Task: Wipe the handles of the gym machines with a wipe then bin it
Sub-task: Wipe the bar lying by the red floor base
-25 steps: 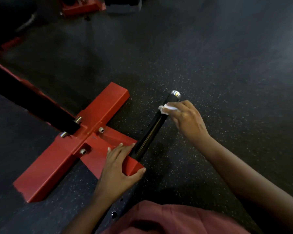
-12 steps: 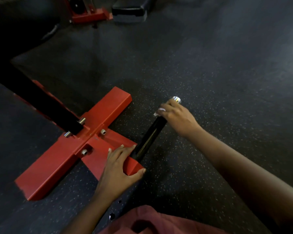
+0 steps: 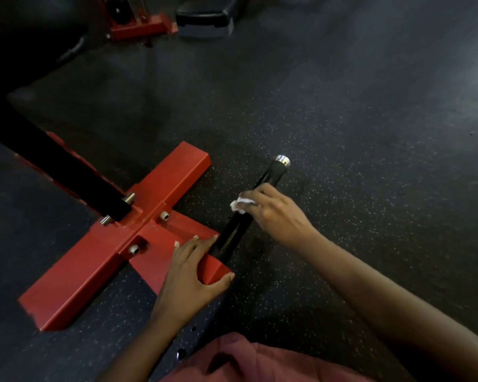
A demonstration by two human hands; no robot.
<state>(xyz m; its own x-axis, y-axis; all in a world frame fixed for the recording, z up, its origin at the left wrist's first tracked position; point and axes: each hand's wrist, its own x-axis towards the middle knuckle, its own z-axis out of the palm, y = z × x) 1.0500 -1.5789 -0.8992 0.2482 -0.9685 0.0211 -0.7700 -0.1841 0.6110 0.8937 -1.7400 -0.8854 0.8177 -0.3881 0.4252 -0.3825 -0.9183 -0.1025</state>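
Wipe (image 3: 241, 204) first: where is it?

Bunched and white, it sits against the black handle (image 3: 232, 238), about halfway along the length. The right hand (image 3: 276, 213) holds it there, fingers curled over the bar with the wipe pinched under the fingertips.

How does the handle lie?

It slants up and away from a red bracket (image 3: 215, 271) at its near end to a chrome cap (image 3: 282, 160) at the far end. The stretch between the wipe and the cap is bare, glossy black.

And the left hand (image 3: 189, 274)?

Flat on the bracket, just beside the foot of the handle. Its fingers lie straight over the top and the thumb is spread against the near corner; it holds nothing.

What is the bracket joined to?

A red cross-shaped base (image 3: 94, 271) lying on the floor (image 3: 370, 161), with silver bolts (image 3: 164, 215) near its middle. A black beam (image 3: 66, 172) runs from that middle up to the left.

Anything further out?

Dark speckled rubber flooring all around. At the top edge, well apart, stand another red machine foot (image 3: 141, 26) and a black step platform (image 3: 204, 19). Dull red clothing (image 3: 246, 359) fills the bottom edge.
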